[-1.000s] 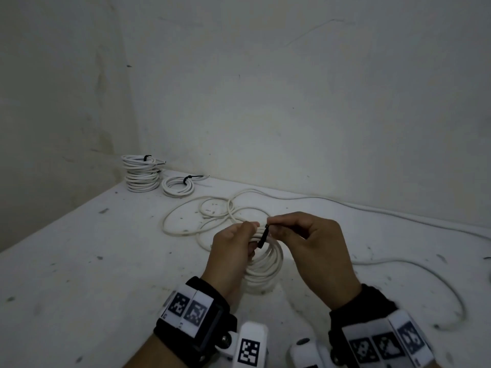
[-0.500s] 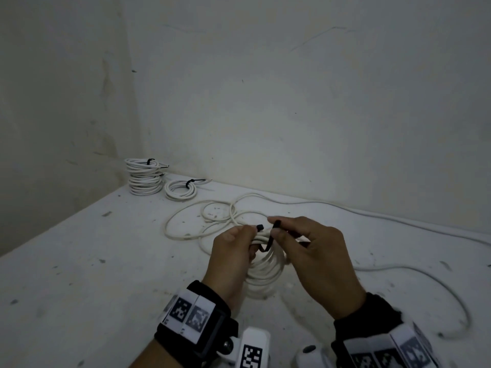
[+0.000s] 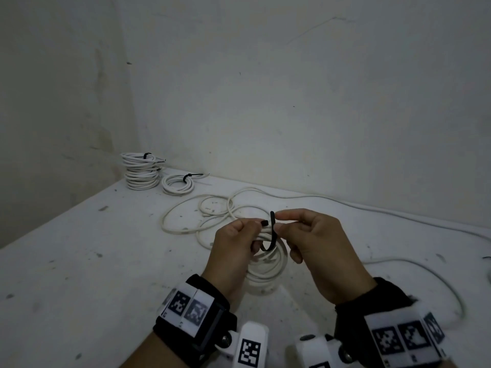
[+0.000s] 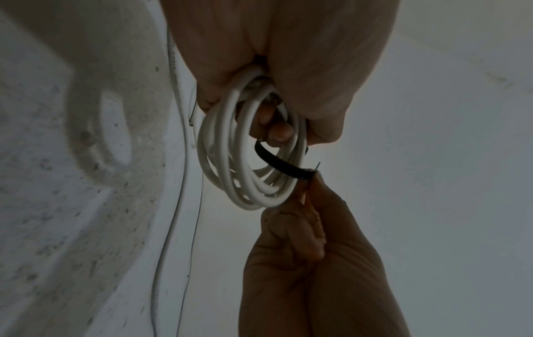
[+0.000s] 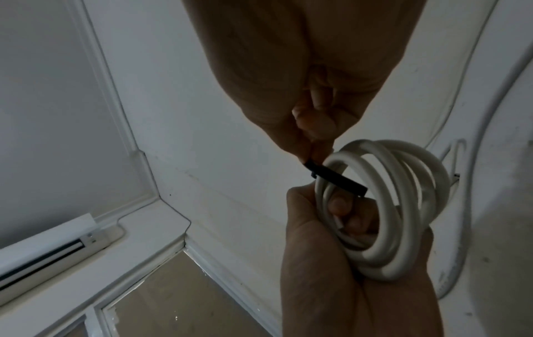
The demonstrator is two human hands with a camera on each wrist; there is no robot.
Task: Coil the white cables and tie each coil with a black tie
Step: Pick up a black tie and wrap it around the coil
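Observation:
My left hand (image 3: 239,243) grips a small coil of white cable (image 3: 268,264) above the white table (image 3: 79,261), its fingers curled through the loops (image 4: 253,159). A black tie (image 3: 271,232) loops under the top of the coil. My right hand (image 3: 305,235) pinches the tie's upper end between thumb and forefinger, just right of the left fingers. In the right wrist view the black tie (image 5: 337,179) crosses the coil (image 5: 389,205). In the left wrist view the black tie (image 4: 282,163) runs across the strands toward the right hand (image 4: 303,228).
A stack of tied white coils (image 3: 139,171) and a single tied coil (image 3: 178,183) sit in the far left corner by the wall. Loose white cable (image 3: 212,211) sprawls behind my hands, and another long cable (image 3: 411,266) trails to the right.
The right hand has drawn the black tie's end upward, so the tie now stands upright in a hook around the coil's top. Both hands stay close together holding coil and tie.

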